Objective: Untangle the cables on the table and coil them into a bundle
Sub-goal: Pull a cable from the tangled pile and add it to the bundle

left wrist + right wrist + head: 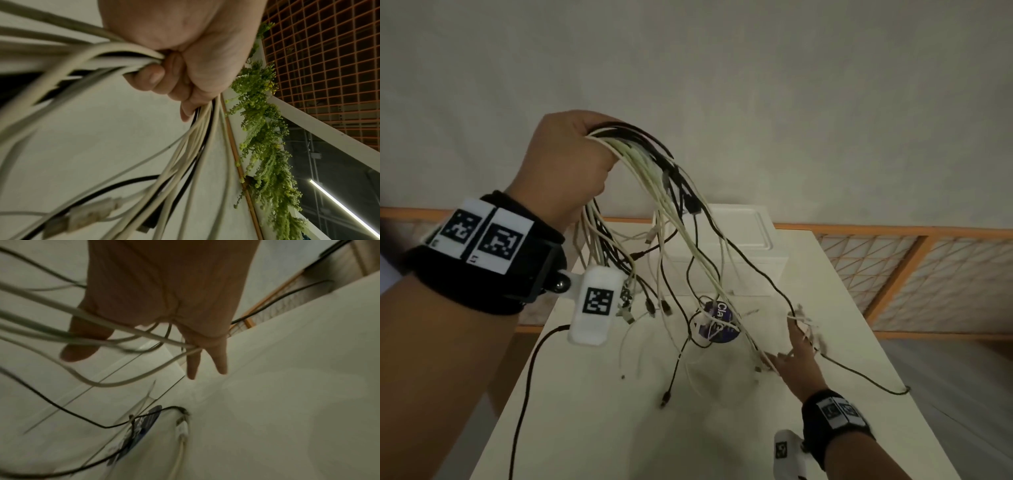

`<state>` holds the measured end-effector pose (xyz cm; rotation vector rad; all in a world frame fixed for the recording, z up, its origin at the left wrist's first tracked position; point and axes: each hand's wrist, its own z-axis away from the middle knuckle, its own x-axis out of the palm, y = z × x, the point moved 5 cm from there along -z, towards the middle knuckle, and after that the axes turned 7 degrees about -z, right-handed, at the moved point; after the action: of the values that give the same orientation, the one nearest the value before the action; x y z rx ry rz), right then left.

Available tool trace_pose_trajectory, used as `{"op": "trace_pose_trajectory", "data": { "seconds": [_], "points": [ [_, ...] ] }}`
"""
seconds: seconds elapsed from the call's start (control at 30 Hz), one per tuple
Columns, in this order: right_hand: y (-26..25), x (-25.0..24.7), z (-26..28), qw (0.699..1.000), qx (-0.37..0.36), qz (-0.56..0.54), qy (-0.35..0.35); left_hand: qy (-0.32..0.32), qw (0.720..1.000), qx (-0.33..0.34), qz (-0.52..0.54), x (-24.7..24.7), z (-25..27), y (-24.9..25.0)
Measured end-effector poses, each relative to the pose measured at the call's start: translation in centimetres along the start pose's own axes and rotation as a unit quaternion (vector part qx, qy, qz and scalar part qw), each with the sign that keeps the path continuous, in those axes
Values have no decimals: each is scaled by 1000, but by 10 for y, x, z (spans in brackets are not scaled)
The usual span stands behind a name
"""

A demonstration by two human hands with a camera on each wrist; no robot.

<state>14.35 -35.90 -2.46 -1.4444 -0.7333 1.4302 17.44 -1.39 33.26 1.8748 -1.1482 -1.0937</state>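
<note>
Gripping cables [654, 164], left hand [565, 164] raised, disc [717, 322] reading "Cla"

A person's left hand [566, 161] is raised above the table's [599, 418] left side, gripping a bunch of cables [654, 178] that arch rightward and hang down to the tabletop, their loose ends spread across its middle. The right hand [799, 359] is low at the table's right, fingers extended among the strands that reach it (a few pass between the fingers). A round label [717, 322] lies under the hanging cables, with a box [743, 240] behind it at the table's far edge.
</note>
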Motion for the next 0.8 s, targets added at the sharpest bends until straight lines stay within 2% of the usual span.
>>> {"op": "trace_pose_trajectory", "data": {
  "seconds": [0.1, 0.2, 0.27, 0.3, 0.33, 0.4, 0.43, 0.47, 0.5, 0.53, 0.57, 0.63, 0.7, 0.8],
  "points": [
    [7, 8, 6, 989, 72, 79, -102, -2, 1000, 5, 12, 4, -1, 1],
    [-10, 5, 20, 933, 146, 243, -221, -4, 1000, -11, 11, 6, -3, -6],
    [-55, 3, 37, 867, 75, 415, -264, -10, 1000, -3, -13, 7, -1, -10],
    [-86, 4, 44, 837, 14, 492, -242, -19, 999, 13, -37, 9, 1, -9],
    [-120, 3, 50, 828, -38, 525, -195, -31, 997, 34, -68, 12, 5, -9],
    [-192, 0, 63, 877, -151, 453, -57, -59, 987, 66, -132, 21, 12, -10],
    [-221, -5, 69, 909, -218, 355, 17, -76, 983, 73, -152, 27, 16, -12],
    [-250, -10, 77, 938, -269, 213, 58, -94, 978, 78, -171, 34, 20, -15],
    [-271, -10, 83, 949, -305, 55, 52, -112, 971, 86, -191, 41, 24, -16],
    [-288, -4, 86, 945, -317, -76, -1, -130, 964, 94, -212, 48, 30, -17],
    [-301, 6, 87, 938, -313, -137, -67, -147, 958, 100, -226, 54, 36, -17],
    [-313, 33, 84, 937, -299, -109, -141, -159, 955, 112, -222, 59, 45, -15],
    [-298, 51, 68, 953, -275, -29, -123, -130, 963, 120, -202, 50, 43, -13],
    [-221, 70, 34, 975, -186, 78, -94, -56, 979, 94, -174, 20, 29, -17]
  ]
}}
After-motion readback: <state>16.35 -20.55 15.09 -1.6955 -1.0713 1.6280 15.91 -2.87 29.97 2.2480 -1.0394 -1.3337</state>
